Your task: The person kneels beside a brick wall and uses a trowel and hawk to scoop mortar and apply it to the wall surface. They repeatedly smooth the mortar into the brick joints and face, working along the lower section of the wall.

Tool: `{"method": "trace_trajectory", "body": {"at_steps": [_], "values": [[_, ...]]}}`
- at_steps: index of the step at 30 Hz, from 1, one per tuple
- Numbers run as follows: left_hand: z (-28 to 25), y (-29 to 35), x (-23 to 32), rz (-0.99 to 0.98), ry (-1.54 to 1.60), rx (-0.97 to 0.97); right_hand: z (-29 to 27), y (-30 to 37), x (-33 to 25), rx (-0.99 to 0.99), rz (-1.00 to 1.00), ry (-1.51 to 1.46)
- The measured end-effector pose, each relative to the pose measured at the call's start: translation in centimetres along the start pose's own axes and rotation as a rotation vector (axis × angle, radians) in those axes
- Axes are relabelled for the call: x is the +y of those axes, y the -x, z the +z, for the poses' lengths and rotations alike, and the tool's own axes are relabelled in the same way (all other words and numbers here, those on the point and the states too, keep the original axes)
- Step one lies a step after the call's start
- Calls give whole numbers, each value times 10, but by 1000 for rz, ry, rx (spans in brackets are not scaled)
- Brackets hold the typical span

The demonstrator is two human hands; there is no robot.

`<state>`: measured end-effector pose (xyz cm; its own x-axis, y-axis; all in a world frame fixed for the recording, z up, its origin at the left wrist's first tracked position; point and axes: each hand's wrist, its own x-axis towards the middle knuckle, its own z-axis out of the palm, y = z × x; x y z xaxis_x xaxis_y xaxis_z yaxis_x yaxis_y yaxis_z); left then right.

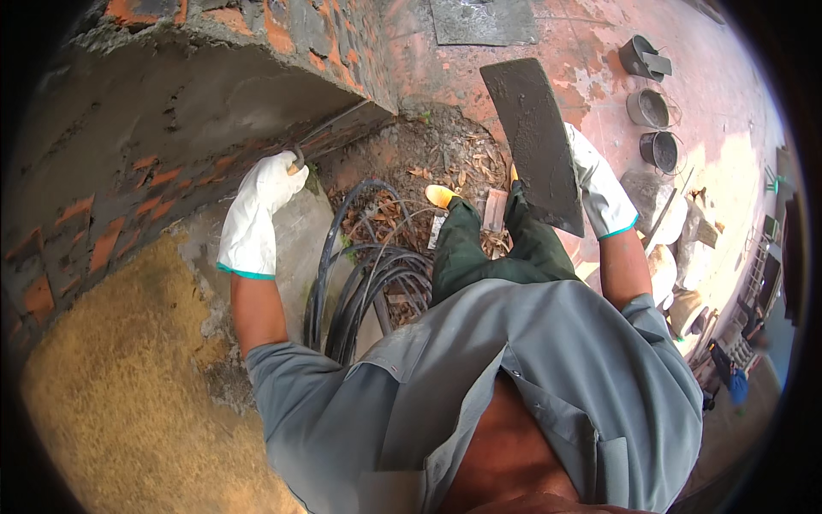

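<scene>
My left hand, in a white glove with a green cuff, is closed around the handle of a trowel. The trowel shows almost edge-on as a thin metal strip along the lower edge of the plastered wall. On the other side, my gloved right hand holds up a long rectangular plasterer's hawk, tilted, its face coated with grey mortar. The board hides most of the right fingers.
Black hoses lie coiled by my legs, near dry leaves and rubble. Several buckets stand at the right. Full sacks lie below them. A mortar-stained board rests on the far floor. A person is at far right.
</scene>
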<state>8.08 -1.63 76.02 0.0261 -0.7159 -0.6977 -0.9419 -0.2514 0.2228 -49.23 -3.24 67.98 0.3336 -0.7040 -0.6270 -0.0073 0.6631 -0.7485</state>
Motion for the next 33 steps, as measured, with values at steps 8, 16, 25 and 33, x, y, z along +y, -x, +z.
{"method": "trace_trajectory", "body": {"at_steps": [8,16,25,33], "values": [[101,-14,-31,34,-222,118,-2,-4,6,6,2,9],[165,-138,-44,-126,-246,302,3,2,13,47,24,-9],[77,-84,-20,-88,-187,155,16,-7,13,36,-3,-10],[28,-39,-3,-45,-3,151,40,-21,0,9,-22,13]]}}
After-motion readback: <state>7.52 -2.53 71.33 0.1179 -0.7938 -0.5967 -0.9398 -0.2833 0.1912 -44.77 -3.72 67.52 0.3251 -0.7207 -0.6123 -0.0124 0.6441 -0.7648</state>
